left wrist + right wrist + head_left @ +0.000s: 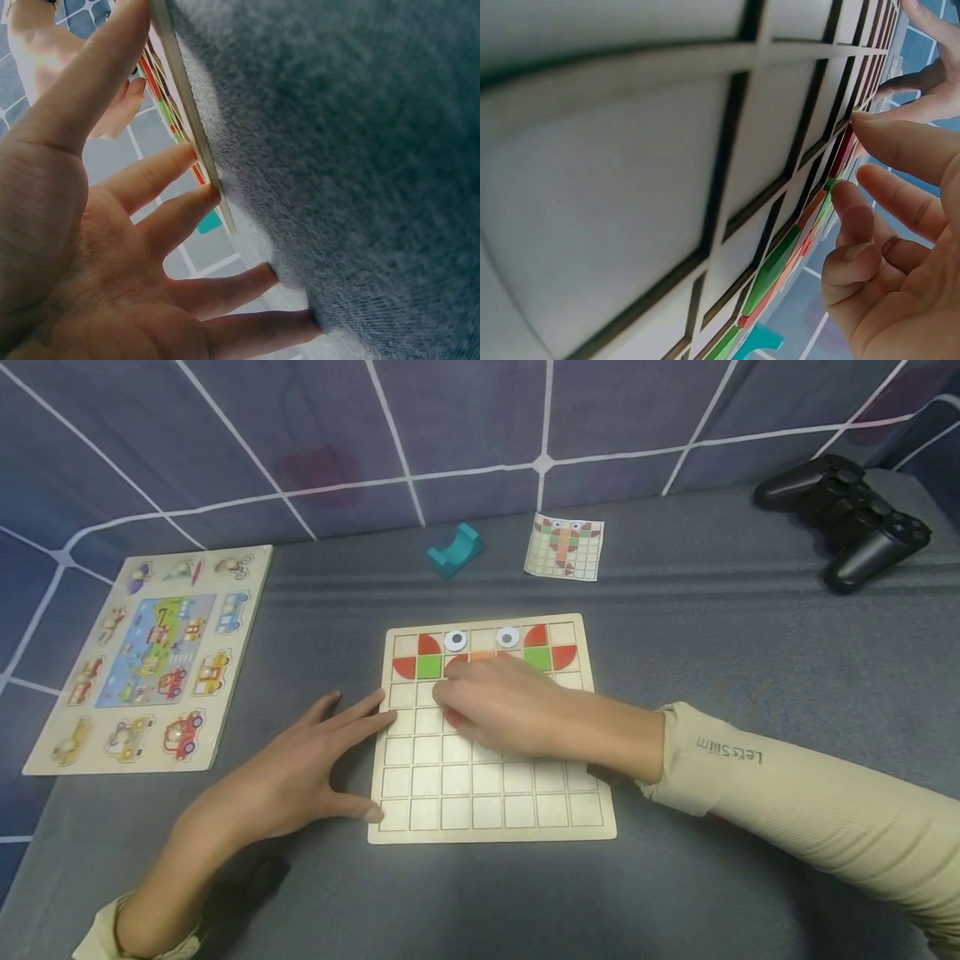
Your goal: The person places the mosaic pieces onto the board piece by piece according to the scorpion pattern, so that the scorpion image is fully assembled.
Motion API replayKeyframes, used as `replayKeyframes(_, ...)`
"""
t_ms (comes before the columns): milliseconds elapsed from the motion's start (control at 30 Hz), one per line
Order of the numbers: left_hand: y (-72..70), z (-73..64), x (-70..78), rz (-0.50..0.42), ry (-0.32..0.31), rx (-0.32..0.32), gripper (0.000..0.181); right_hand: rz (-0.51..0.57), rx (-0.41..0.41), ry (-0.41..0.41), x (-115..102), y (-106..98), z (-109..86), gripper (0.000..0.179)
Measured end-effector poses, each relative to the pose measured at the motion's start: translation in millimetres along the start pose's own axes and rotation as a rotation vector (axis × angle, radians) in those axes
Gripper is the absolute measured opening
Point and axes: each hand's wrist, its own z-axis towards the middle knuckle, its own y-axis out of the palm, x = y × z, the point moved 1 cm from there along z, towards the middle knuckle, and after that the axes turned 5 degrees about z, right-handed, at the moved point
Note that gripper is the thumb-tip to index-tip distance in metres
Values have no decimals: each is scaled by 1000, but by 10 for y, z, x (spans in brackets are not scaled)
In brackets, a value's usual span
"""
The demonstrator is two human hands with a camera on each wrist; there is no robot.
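Observation:
A wooden grid board (pixel 426 781) lies on the grey cloth, with red quarter-circle pieces (pixel 536 636), green squares (pixel 428 667) and round eye pieces (pixel 507 637) in its upper rows. My right hand (pixel 510 706) is over the board's middle, hiding several cells. Its thumb and index finger are at either side of a red piece (pixel 845 148), low against the grid; part of this piece is hidden. My left hand (pixel 288 777) is spread at the board's left side. Its thumb and two fingers touch the edge, while the other fingertips (pixel 262 276) rest on the cloth.
A picture card (pixel 564 547) with a similar grid pattern lies behind the board, beside a teal curved block (pixel 456 551). To the left is a vehicle picture puzzle (pixel 243 635). A black game controller (pixel 843 518) sits at the back right.

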Motion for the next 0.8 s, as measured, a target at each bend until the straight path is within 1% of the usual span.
replayKeyframes(267, 1, -3, -1, 5, 11, 6, 102, 12, -11, -28, 7, -11, -17, 8)
replayKeyframes(567, -4, -4, -5, 4, 1, 0, 102, 19, -41, 17, 21, -27, -26, 13)
replayKeyframes(700, -1, 1, -4, 2, 3, -1, 102, 6, -55, 13, 21, -30, -29, 17)
replayKeyframes(800, -1, 4, -2, 5, 0, -3, 103, 2, -65, 10, 23, -30, -36, 15)
